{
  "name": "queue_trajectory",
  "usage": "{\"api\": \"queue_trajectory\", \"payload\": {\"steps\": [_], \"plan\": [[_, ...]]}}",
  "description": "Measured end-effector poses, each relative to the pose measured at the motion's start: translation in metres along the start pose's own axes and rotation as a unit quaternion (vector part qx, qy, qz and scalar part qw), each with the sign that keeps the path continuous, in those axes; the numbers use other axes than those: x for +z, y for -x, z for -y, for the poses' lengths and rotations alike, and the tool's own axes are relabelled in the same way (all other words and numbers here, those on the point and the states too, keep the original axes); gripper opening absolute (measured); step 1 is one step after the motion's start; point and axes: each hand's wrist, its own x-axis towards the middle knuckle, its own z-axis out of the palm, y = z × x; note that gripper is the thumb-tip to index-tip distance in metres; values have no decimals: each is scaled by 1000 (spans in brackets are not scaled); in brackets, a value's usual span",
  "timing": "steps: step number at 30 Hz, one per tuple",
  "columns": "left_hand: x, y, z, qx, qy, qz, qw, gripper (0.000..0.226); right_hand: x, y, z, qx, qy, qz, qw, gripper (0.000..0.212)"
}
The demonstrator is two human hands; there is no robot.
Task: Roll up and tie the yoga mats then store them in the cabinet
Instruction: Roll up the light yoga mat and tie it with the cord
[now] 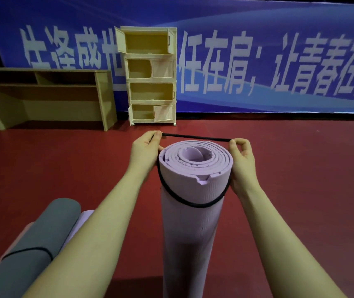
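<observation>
Fingers of left hand (145, 147) and right hand (241, 157) pinch black band (195, 137) looped over rolled lilac mat (194, 190).

Lilac mat (193, 222): matt foam, finely ribbed. Black band (195, 204): thin elastic-looking cord. Grey mat (42, 233): smooth, matt. Cabinet (148, 76): cream plastic. Floor (300, 168): red, low sheen.

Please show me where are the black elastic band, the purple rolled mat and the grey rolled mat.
black elastic band (195, 137): head view, stretched part between both hands.
purple rolled mat (191, 233): head view, outer side of the roll.
grey rolled mat (42, 229): head view, upper outer surface.
</observation>
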Motion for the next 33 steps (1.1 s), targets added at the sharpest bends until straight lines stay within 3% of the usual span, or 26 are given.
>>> {"api": "queue_trajectory", "payload": {"steps": [6,11,14,17,19,20,24,33], "plan": [[4,-6,21,-151,152,-60,975,28,3,0,-23,74,-137,-35,987,17],[0,-2,50,-202,158,-59,965,26,-9,3,-54,131,-88,-62,986,17],[0,7,73,-237,153,-59,958,24,-20,-1,-63,179,-125,-89,972,19],[5,6,81,-313,267,-57,910,24,-27,-4,-64,239,-228,-96,939,21],[7,1,79,-365,346,-60,862,26,-31,-3,-68,262,-225,-91,934,21],[7,0,77,-373,346,-48,859,29,-34,-2,-71,267,-203,-84,938,21],[1,12,88,-369,276,32,887,35,-47,6,-87,274,-125,-56,952,21],[-4,45,150,-392,196,63,896,31,-82,30,-123,318,-17,4,948,19]]}}
